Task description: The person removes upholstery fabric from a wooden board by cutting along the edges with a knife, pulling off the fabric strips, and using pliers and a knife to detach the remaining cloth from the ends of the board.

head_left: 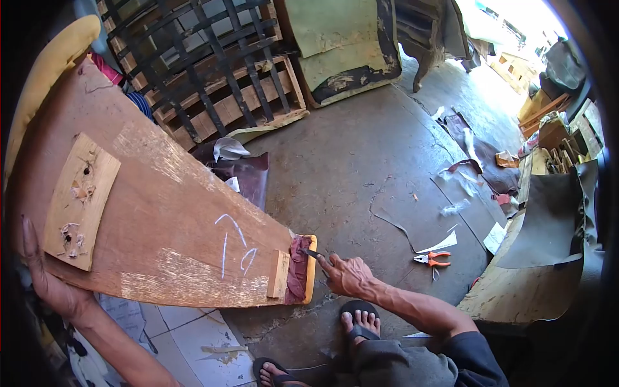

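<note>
Here's the right hand [348, 276] in from the lower right, forearm slanting up, index finger stretched forward and the others curled beneath, its grip closed on a slim, dark, pointed tool [312, 253] whose tip meets a strip of crumpled maroon fabric [297, 269]. Over on the far left, the left hand [55, 287] is bent up at the wrist, long fingers lying along the edge of a big, tapering, reddish-brown wooden panel [174, 213]; whether that grip clamps the edge, I can't tell. The panel fills the left half of the view, narrow end by the right hand, its face rough with pale splintered patches and white handwritten marks [235, 248]. A curved pale-wood block [80, 203] with two ragged holes sits at the wide end, a small pale wooden strip [278, 274] beside the fabric, and yellow foam [313, 271] edges the tip. Beyond stands a wooden frame crossed with black webbing [213, 64], close behind the panel. Orange-handled pliers [433, 258] lie to the right on the grey floor [322, 168], among scraps, and a sandalled foot [361, 320] is planted just below the right hand.
</note>
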`<state>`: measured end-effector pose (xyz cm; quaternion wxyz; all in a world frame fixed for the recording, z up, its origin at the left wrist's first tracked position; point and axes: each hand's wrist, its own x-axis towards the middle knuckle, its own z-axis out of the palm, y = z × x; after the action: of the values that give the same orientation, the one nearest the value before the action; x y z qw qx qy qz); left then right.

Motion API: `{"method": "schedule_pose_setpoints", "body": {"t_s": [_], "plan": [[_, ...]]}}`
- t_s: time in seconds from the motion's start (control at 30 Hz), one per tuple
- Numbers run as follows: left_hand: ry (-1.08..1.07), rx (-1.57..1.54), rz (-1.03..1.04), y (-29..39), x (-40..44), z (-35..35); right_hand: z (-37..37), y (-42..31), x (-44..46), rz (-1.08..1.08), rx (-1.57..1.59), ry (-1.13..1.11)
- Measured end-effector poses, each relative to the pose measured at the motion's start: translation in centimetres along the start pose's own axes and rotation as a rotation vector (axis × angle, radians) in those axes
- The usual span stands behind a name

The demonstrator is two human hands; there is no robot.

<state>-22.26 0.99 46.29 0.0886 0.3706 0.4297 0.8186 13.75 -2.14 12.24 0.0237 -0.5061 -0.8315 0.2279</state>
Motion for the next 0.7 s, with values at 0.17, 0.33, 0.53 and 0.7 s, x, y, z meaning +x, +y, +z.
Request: {"method": "schedule_pose_setpoints", "body": {"t_s": [0.17, 0.33, 0.53, 0.7], "plan": [[0.112, -0.026, -0.032, 1.0, -1.4, 1.3, -3.3, -2.7, 4.0, -0.097, -0.255, -0.192], [0.146, 0.129, -0.052, -3.5, 1.8, -2.1, -1.1, -3.3, 5.3, -0.231, -0.366, -0.245], [0.006, 0.083, -0.071, -6.1, 5.8, -4.7, 4.5, -0.2, 2.4, 0.004, 0.100, 0.018], [0.038, 0.013, -0.054, -4.9, 4.3, -5.1, -1.6, -2.7, 3.1, 0.053, -0.072, -0.105]]}}
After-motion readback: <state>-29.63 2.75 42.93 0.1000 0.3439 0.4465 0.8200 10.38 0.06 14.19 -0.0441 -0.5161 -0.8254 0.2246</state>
